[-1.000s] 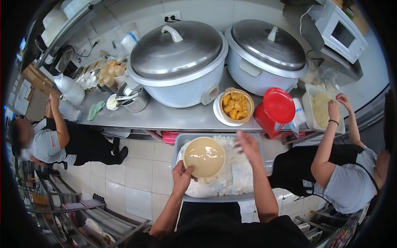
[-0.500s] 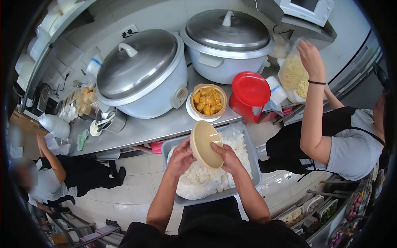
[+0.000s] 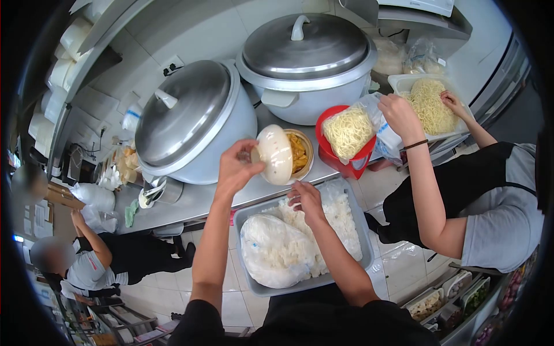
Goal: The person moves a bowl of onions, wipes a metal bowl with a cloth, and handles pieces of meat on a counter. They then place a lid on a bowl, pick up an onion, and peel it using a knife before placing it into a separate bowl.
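A cream bowl (image 3: 275, 154) with small specks is tipped on its side, its underside and foot turned toward my left hand. My left hand (image 3: 238, 166) grips it by the foot, thumb on the near side. The bowl overlaps a round dish of orange-yellow chunks (image 3: 299, 154) on the counter and hides that dish's left part. Just below the bowl's lower rim is my right hand (image 3: 309, 202), fingers apart and loosely bent. Beneath my forearms a grey tub (image 3: 365, 254) contains loose white rice (image 3: 340, 230) and a clear plastic bag of rice (image 3: 274, 251).
Two large lidded cookers (image 3: 190, 115) (image 3: 309, 57) stand along the wall. At right, a co-worker's hand (image 3: 402, 118) holds bagged noodles (image 3: 348, 132) above a red pitcher (image 3: 340, 164); the other reaches into a noodle tray (image 3: 398, 82). Another person (image 3: 138, 254) stands at left.
My left hand has carried the bowl from over the rice tub to the dish and tipped it over. My right hand has let go of it. The co-worker's noodle bag has moved left, over the pitcher.
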The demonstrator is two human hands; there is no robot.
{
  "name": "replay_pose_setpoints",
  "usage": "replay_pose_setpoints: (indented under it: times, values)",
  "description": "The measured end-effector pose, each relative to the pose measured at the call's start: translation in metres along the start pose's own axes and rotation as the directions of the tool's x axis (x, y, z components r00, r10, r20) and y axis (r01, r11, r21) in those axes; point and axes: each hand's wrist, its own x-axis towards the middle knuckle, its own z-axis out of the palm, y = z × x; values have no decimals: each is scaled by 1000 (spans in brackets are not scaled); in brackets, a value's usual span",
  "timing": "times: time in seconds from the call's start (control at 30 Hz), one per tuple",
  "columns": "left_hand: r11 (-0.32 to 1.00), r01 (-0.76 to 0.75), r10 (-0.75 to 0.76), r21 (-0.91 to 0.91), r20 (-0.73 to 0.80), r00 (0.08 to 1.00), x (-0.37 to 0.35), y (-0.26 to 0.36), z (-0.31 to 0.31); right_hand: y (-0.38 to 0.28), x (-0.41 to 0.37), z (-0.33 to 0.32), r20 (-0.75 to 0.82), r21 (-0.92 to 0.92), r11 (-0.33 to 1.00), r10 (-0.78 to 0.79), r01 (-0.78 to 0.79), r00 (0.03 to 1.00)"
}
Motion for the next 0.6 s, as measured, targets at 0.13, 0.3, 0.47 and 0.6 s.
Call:
replay_pose_setpoints:
  times: [0.13,0.3,0.47,0.6]
  values:
    - [911,-127,130,393,19,991,44,16,35,34,1,-32,-285,10,980,-189,200,940]
    - [721,-107,-52,684,208,977,69,11,68,43,21,-63,-458,-44,935,-331,351,825]
    - [664,-125,-116,737,267,957,79,-5,84,35,42,-68,-440,-164,921,-389,354,809]
    - [666,-122,-118,735,266,957,85,-14,86,21,60,-58,-387,-215,867,-499,450,775]
